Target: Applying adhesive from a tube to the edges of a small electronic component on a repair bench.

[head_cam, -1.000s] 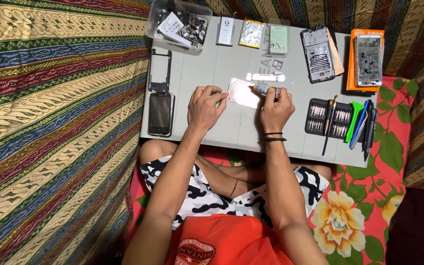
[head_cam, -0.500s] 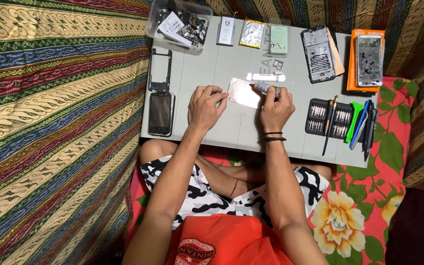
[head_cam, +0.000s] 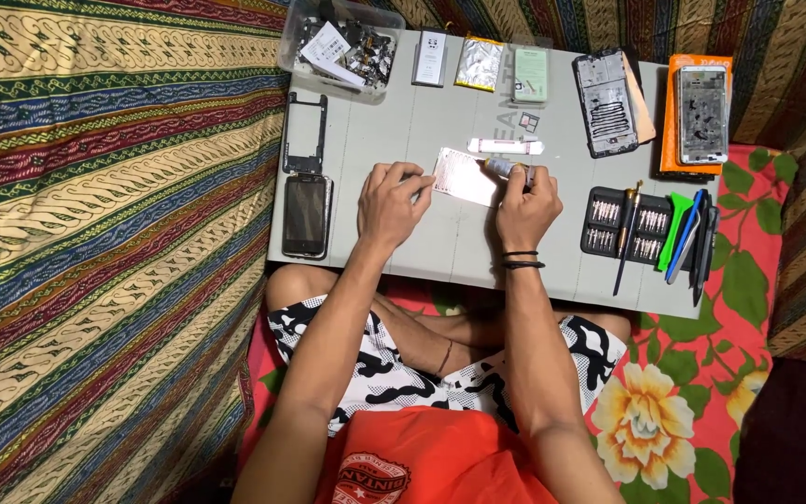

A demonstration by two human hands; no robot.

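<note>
Two phones (head_cam: 307,215), three flat packets (head_cam: 480,63), one clear box (head_cam: 340,45).

Phone (head_cam: 307,215) left of card (head_cam: 466,175), bit set (head_cam: 625,222) right

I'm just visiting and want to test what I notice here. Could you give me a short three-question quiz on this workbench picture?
1. True or false: the left hand touches the pale flat panel.
2. What does the right hand hold? A) a small tube-like tool B) the dark phone C) the green pry tool
3. Which lies nearer the clear parts box: the empty phone frame or the bit set?

Key: 1 true; 2 A; 3 the empty phone frame.
</note>
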